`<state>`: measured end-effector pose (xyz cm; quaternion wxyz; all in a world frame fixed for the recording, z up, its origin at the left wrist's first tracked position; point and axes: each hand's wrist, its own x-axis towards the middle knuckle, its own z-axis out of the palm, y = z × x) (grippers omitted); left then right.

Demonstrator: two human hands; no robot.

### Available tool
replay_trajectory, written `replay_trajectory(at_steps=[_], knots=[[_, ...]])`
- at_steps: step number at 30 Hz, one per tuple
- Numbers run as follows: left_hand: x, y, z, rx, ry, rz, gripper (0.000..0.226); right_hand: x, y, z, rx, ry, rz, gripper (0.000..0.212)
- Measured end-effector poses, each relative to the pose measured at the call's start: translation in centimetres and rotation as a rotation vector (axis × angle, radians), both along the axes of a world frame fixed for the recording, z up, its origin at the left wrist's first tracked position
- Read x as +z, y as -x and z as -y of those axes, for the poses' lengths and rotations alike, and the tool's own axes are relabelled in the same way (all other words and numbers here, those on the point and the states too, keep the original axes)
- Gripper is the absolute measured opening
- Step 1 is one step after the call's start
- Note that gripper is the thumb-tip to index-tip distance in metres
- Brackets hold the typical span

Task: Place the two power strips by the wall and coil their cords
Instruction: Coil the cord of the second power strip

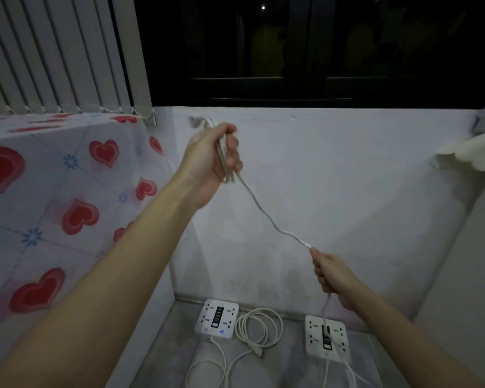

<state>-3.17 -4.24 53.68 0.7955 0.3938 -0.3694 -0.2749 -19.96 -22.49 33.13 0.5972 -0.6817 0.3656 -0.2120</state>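
The person is holding one white cord (269, 219) stretched in the air in front of the pale wall (333, 177). The free length of the cord is running slantwise, from high near the wall down toward the person. The left hand (216, 155) is raised and is gripping a bundle of gathered loops, its fingers curled round them. The right hand (331, 275) is lower and is closing round the same cord. From this fist the cord is hanging straight down to the right power strip (326, 338).

This strip is lying flat on the grey floor (277, 368), close to the foot of the wall, sockets facing up, and its dark middle bar is pointing away from the wall. The left power strip (217, 319) is also lying flat beside the wall. Its cord is leaving the side far from the wall, and a finished coil (259, 327) is resting between the two strips, near the wall.

Beside the wall, a cloth with red hearts (53, 205) is covering something tall. Above the wall a dark window (305, 46) is showing, with white vertical blinds (53, 51) next to it.
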Motion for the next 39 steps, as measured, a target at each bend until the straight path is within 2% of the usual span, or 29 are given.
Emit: replay_trajectory(at_steps=[2, 4, 6, 9, 13, 16, 19, 21, 24, 27, 29, 31, 36, 39], knots=[[-3.2, 1.7, -0.2, -0.004, -0.111, 0.161, 0.024, 0.3, -0.9, -0.4, -0.100, -0.003, 0.037, 0.036], [-7.5, 3.3, -0.4, 0.023, -0.300, 0.382, 0.022, 0.9, -1.8, -1.2, -0.145, 0.007, 0.095, 0.035], [-11.9, 4.7, -0.2, 0.061, -0.451, 0.462, 0.021, 1.5, -2.7, -2.4, -0.150, 0.122, 0.124, 0.032], [-16.5, 5.7, 1.2, 0.203, -0.543, 0.299, 0.022, 1.8, -3.9, -4.6, -0.060, 0.392, 0.098, 0.031], [-19.4, 5.4, 3.2, 0.311, -0.523, -0.068, 0.022, 1.1, -4.3, -5.5, 0.069, 0.620, 0.079, 0.036], [-20.5, 5.2, 4.1, 0.213, -0.504, -0.303, 0.022, 0.9, -4.0, -5.5, 0.187, 0.722, 0.050, 0.032], [-20.2, 5.1, 4.5, 0.000, -0.345, -0.512, 0.032, 0.3, -4.0, -6.3, 0.288, 0.812, -0.009, 0.024], [-19.7, 5.1, 4.5, -0.052, -0.259, -0.567, 0.024, -0.1, -4.0, -6.3, 0.301, 0.793, 0.000, 0.025], [-18.5, 5.3, 4.7, -0.015, -0.267, -0.494, 0.012, 0.1, -3.9, -6.0, 0.346, 0.671, 0.068, 0.027], [-16.1, 4.7, 4.6, 0.012, -0.193, -0.493, 0.013, 0.1, -3.3, -5.5, 0.377, 0.482, 0.157, 0.033], [-14.0, 3.3, 4.1, 0.059, -0.128, -0.501, 0.013, -0.1, -2.8, -5.0, 0.416, 0.467, 0.132, 0.038], [-11.8, 1.4, 3.7, 0.142, -0.139, -0.454, 0.011, -0.3, -2.3, -4.5, 0.451, 0.384, 0.136, 0.037], [-5.3, -3.8, 2.4, 0.264, -0.092, -0.450, 0.026, -0.4, -1.1, -3.1, 0.464, 0.202, 0.069, 0.035], [-2.1, -5.6, 1.6, 0.295, -0.080, -0.376, 0.026, 0.4, -1.0, -2.9, 0.432, 0.130, 0.154, 0.033]])
